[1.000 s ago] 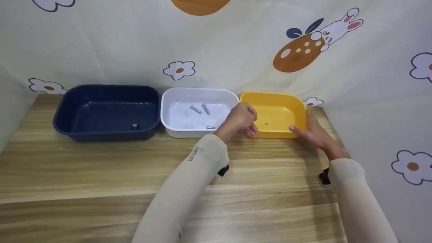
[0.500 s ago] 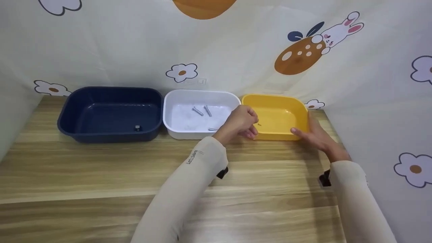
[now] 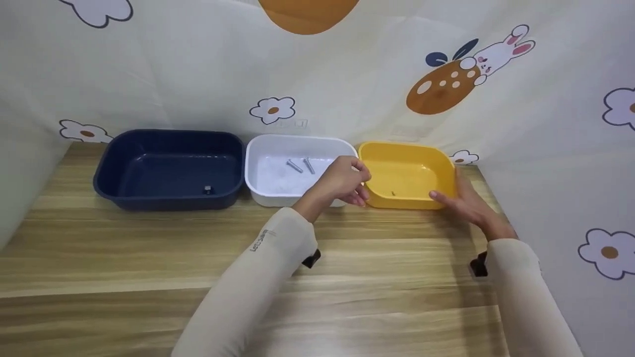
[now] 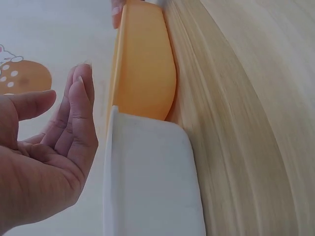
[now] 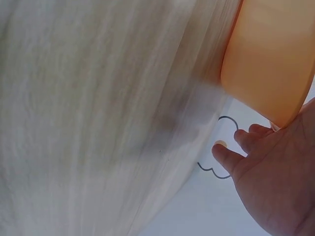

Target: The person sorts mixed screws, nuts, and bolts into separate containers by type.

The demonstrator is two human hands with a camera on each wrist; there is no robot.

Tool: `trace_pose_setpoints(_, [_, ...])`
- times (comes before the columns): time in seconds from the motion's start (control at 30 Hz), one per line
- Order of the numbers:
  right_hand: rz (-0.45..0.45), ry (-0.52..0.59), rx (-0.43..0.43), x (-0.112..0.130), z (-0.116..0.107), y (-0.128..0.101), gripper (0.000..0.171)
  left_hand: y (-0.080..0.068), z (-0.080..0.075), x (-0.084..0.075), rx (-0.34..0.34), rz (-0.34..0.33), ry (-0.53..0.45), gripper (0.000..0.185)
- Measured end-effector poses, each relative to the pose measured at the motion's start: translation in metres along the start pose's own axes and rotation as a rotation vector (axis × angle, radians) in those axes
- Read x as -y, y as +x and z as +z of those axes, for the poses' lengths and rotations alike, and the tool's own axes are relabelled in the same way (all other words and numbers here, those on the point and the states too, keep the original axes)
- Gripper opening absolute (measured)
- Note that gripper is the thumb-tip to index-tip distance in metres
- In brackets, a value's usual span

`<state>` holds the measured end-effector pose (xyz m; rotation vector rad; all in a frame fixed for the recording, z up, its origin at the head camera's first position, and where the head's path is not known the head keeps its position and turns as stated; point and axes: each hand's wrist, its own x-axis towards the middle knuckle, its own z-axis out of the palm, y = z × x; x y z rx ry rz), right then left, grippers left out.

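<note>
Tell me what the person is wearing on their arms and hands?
Both arms wear long, snug cream sleeves; the left sleeve has small dark lettering near the wrist. A small black device is strapped at each wrist. The left hand and right hand are bare, without gloves.

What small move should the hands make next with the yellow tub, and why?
Probably ease the right hand off the yellow tub: it already sits against the white tub in line, and the left hand hovers open, holding nothing.

Three tubs on the table — one dark blue point(image 3: 168, 168), one white point(image 3: 297, 168), one yellow point(image 3: 407, 173). Two screws point(image 3: 301, 166) show in the white tub — and two hands, left point(image 3: 342, 181) and right point(image 3: 466, 203).
</note>
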<state>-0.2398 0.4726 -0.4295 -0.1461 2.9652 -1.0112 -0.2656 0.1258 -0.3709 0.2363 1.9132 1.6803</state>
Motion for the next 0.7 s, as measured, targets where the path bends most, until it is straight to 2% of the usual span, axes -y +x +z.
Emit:
trace_pose_setpoints(0.1, [0.025, -0.020, 0.013, -0.001, -0.003, 0.000, 0.094, -0.006, -0.005, 0.000, 0.018, 0.012, -0.005, 0.008])
trace_pose_setpoints(0.2, [0.096, -0.057, 0.043, 0.000, -0.009, -0.002, 0.101, -0.013, -0.010, 0.000, 0.018, 0.029, 0.014, 0.010])
trace_pose_setpoints(0.37, [0.175, -0.125, 0.060, 0.010, -0.020, -0.010, 0.104, -0.028, -0.015, -0.005, -0.024, 0.093, 0.128, 0.012])
trace_pose_setpoints(0.57, [0.101, -0.242, 0.079, 0.030, -0.019, -0.022, 0.095, -0.050, -0.025, -0.008, -0.091, 0.154, 0.271, 0.020])
trace_pose_setpoints(0.7, [0.013, -0.313, 0.066, 0.047, -0.007, -0.031, 0.090, -0.067, -0.038, -0.001, -0.154, 0.211, 0.353, 0.028])
